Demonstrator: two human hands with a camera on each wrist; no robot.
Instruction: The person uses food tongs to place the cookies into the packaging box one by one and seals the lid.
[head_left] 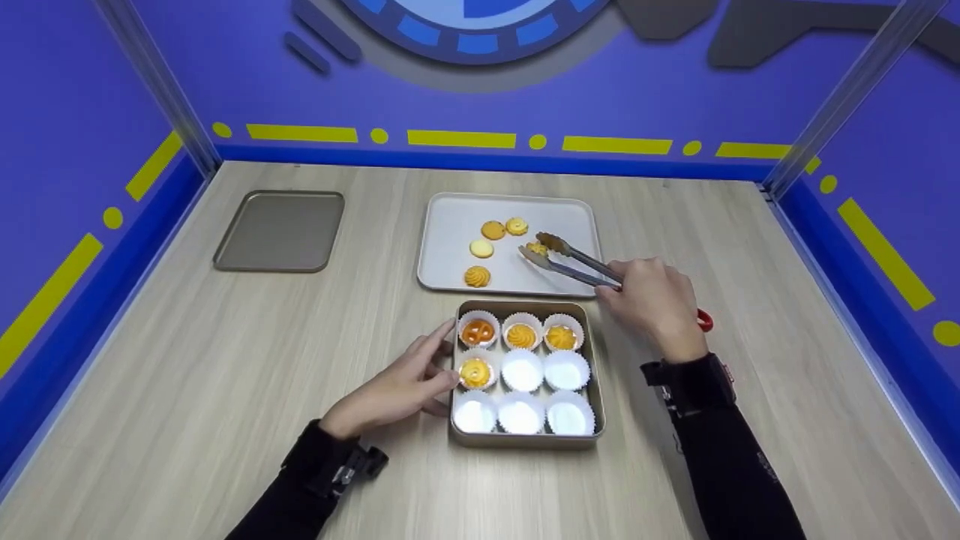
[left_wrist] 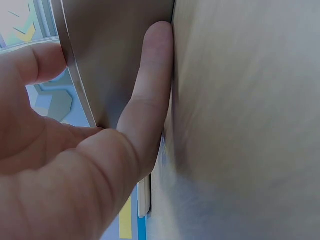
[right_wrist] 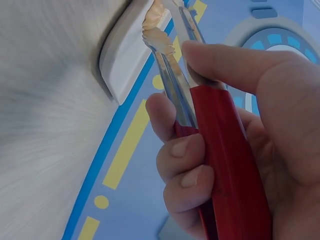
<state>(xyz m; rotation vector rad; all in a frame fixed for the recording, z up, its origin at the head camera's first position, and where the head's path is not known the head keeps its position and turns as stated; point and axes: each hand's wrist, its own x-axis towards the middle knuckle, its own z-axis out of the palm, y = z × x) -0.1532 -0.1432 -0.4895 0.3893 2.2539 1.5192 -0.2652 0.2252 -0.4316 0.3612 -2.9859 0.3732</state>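
My right hand (head_left: 660, 300) grips a pair of tongs (head_left: 592, 264) by the red handles (right_wrist: 230, 150). Their metal tips stand on either side of a small golden cookie (head_left: 538, 248), over the white tray (head_left: 450, 225). My left hand (head_left: 397, 394) rests against the left side of a square tin (head_left: 525, 441), its thumb at the rim and one finger (left_wrist: 152, 75) extended low along the wall. White paper cups (head_left: 523, 371) fill the tin. A pretzel-shaped cookie (head_left: 478, 332), a swirled cookie (head_left: 520, 337), a ridged cookie (head_left: 560, 337) and a ring-shaped cookie (head_left: 474, 373) sit in cups.
Elsewhere on the white tray lie a round brown cookie (head_left: 493, 229), a flower-shaped cookie (head_left: 517, 226), a pale round cookie (head_left: 481, 248) and a swirled one (head_left: 477, 276). A flat brown square lid or tray (head_left: 281, 232) lies at the back left. Blue walls (head_left: 465, 105) enclose the table.
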